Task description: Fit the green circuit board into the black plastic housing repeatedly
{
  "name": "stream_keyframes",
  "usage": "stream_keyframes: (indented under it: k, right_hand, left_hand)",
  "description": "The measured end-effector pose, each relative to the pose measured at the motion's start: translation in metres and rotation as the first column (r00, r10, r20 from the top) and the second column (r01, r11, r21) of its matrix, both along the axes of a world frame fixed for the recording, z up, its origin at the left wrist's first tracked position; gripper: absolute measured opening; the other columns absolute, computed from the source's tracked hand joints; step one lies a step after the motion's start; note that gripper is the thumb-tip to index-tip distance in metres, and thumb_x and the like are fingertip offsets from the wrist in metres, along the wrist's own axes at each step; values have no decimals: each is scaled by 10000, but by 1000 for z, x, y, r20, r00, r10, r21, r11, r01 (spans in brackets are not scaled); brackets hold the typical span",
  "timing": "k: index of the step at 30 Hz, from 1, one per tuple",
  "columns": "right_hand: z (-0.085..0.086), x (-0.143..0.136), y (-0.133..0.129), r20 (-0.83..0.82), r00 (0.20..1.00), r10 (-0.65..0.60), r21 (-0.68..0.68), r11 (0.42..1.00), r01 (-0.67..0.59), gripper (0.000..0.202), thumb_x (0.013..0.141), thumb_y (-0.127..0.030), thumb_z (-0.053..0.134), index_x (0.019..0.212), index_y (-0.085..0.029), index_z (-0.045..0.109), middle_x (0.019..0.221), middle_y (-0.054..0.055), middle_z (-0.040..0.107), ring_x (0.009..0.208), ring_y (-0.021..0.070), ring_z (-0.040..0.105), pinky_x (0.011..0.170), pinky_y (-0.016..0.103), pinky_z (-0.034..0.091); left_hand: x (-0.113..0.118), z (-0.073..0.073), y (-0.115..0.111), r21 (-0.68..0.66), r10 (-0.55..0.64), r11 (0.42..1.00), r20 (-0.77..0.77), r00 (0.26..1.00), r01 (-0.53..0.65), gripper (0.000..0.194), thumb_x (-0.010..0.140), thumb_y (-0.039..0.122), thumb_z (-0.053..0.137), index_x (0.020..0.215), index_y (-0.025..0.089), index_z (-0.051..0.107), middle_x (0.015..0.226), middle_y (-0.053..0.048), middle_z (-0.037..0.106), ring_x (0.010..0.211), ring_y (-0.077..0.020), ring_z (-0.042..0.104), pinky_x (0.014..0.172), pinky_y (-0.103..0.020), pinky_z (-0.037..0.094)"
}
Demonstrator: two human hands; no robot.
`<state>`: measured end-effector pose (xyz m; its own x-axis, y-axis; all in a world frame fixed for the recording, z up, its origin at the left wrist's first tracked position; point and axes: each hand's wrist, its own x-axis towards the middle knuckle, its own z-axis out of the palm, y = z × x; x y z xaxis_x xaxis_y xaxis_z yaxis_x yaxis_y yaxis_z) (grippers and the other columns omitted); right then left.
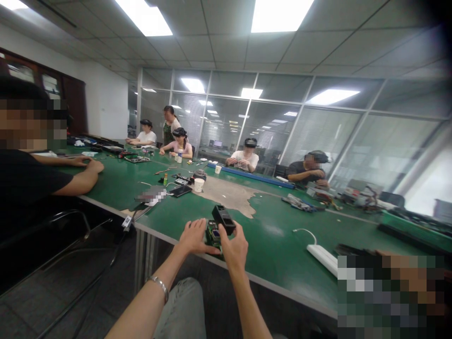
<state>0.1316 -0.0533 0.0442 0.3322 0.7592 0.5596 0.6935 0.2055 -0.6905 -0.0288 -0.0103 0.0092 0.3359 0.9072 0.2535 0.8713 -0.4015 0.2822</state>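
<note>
A black rectangular plastic housing [223, 220] with recessed openings is in my right hand [236, 245], thumb on its near side and fingers round the right edge. It is tilted above a small green circuit board [213, 234] with mounted components, near the table's front edge. My left hand [193, 238] rests beside the board with its fingers stretched out. Its thumb reaches along the board's near side, seemingly touching it. The housing and my right thumb partly cover the board, so whether the two parts touch I cannot tell.
On the green table [275, 245] lie a white power strip [323, 259], a black phone [181, 190] and a pile of tools [302, 203]. A paper cup [198, 185] stands farther back. Several people sit around the table, one close on the left [31, 174]. A green crate [413, 228] is at right.
</note>
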Motion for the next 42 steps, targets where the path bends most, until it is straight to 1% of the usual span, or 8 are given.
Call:
stream_keyframes:
  k: [3,9,12,16,20,27,36,42]
  right_hand:
    - [-8,18,0,-12,996,-87,-42,995,86,547,824,-571,501,1195,-175,570,1061,112,681,986,261,630,821,316,436]
    - [-43,45,3,174,968,-178,-174,962,209,553,839,-564,474,1183,-143,574,973,145,685,921,302,624,787,351,440]
    - [-52,46,4,265,949,-171,-129,969,211,596,826,-549,502,1205,-92,565,1046,177,668,1007,314,589,865,361,423]
    - [-56,43,3,311,927,-211,-71,967,244,820,794,-594,534,1349,0,431,1226,226,590,1147,343,506,952,376,384]
    - [-54,42,-3,302,933,-194,-111,965,236,838,781,-632,536,1357,-31,435,1227,194,598,1163,339,493,949,371,391]
    - [-45,39,-13,258,953,-159,-166,964,206,522,840,-534,498,1184,-153,590,1075,136,670,1089,308,551,864,361,427]
    - [-26,41,-16,-190,976,-104,-167,983,72,618,780,-627,535,1181,-162,607,1052,127,703,1005,268,651,836,318,458]
    - [-12,21,-16,-175,984,26,-73,997,-40,550,780,-589,556,1130,-173,636,1024,100,717,965,235,665,822,298,463]
  left_hand:
    - [-1,-1,1,-8,-1,1000,-7,1000,0,1175,598,886,473,1496,179,198,1564,-144,236,1434,-330,198,1149,-494,145]
    - [-1,-3,3,-17,11,1000,-18,1000,-12,1155,606,900,435,1501,203,217,1570,-126,228,1432,-340,202,1147,-507,132]
    - [-1,-3,3,-25,15,1000,-22,1000,-16,1163,603,899,436,1503,198,208,1573,-126,218,1436,-335,195,1150,-500,128]
    - [-1,-2,3,-21,22,1000,-24,999,-23,1189,598,905,432,1501,166,207,1572,-140,213,1435,-331,197,1153,-494,141]
    - [-2,0,1,-29,11,1000,-25,1000,-12,1180,603,904,429,1501,171,207,1575,-135,207,1437,-329,191,1156,-501,138]
    - [-2,4,-2,-38,4,999,-18,1000,-4,1153,624,884,433,1501,169,208,1582,-135,178,1451,-321,149,1164,-513,101]
    - [-1,6,-3,-54,13,998,4,1000,-13,1148,601,899,458,1493,211,237,1576,-117,214,1441,-323,182,1162,-510,105]
    - [0,0,1,-25,18,1000,9,1000,-18,1090,628,866,478,1482,222,263,1566,-113,244,1430,-324,217,1164,-508,109]
